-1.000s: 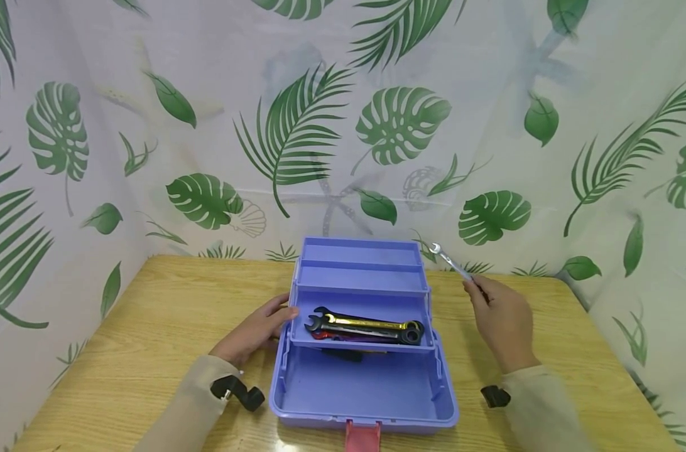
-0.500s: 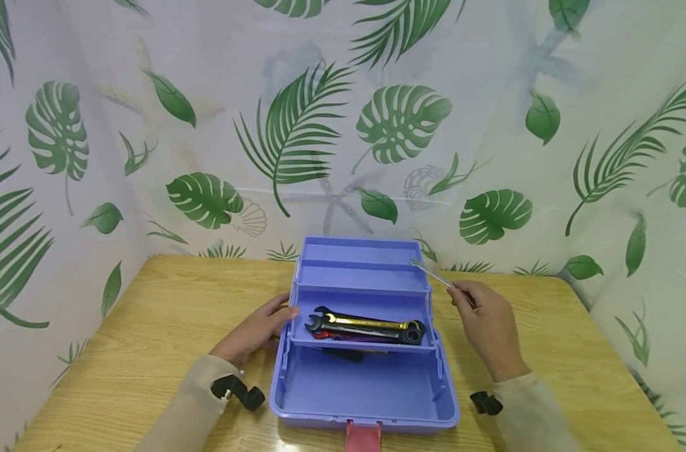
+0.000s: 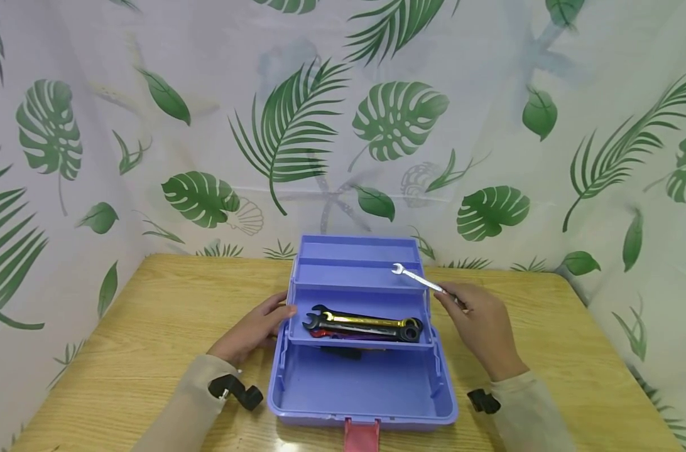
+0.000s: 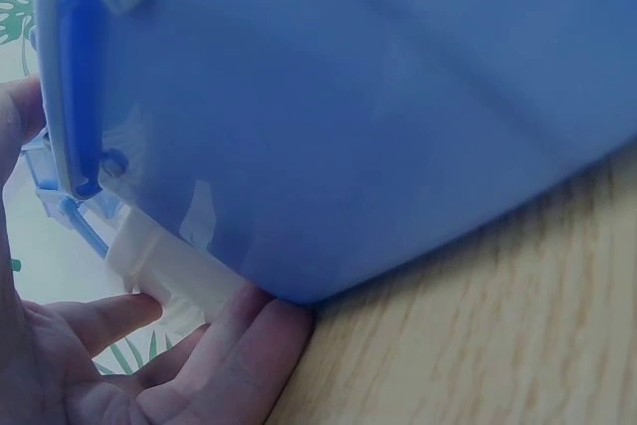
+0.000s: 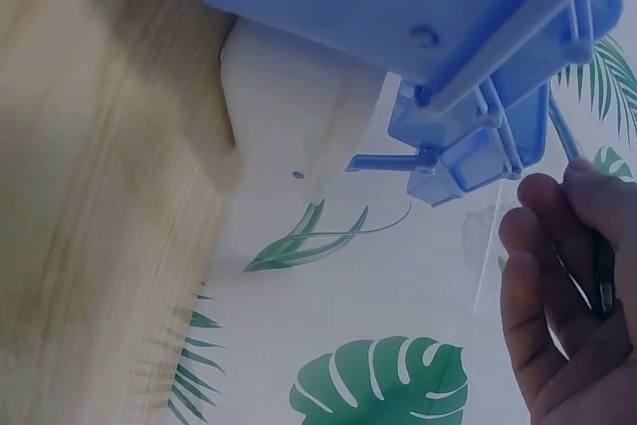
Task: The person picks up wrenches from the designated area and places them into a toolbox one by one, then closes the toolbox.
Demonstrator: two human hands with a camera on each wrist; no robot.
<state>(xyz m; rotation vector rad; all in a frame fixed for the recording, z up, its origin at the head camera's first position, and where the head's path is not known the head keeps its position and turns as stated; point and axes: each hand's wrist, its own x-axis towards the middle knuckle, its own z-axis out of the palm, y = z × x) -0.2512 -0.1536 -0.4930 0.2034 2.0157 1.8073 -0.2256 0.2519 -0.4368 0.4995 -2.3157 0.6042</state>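
Note:
A blue-purple toolbox (image 3: 360, 389) stands opened on the table, its stepped trays raised at the back. My left hand (image 3: 256, 326) grips its left side, thumb over the edge of the lower tray (image 3: 348, 298). In the left wrist view the fingers (image 4: 264, 350) bend against the box's side, low by the tabletop. My right hand (image 3: 481, 320) pinches a silver combination wrench (image 3: 419, 278), its open end pointing left over the upper trays (image 3: 360, 275); the palm covers its other end. In the lower tray lie several wrenches, among them a gold one (image 3: 365, 321) and a black one (image 3: 360, 328).
The toolbox's red latch (image 3: 362, 434) hangs at the front. A dark tool (image 3: 343, 353) lies partly under the lower tray in the main compartment. An off-white panel (image 5: 299, 106) shows behind the box. A leaf-printed cloth (image 3: 343, 125) rises behind the wooden table (image 3: 151, 326).
My right hand has moved left with the silver wrench, bringing its open end from beside the toolbox to over the upper trays. The left hand keeps its place on the box.

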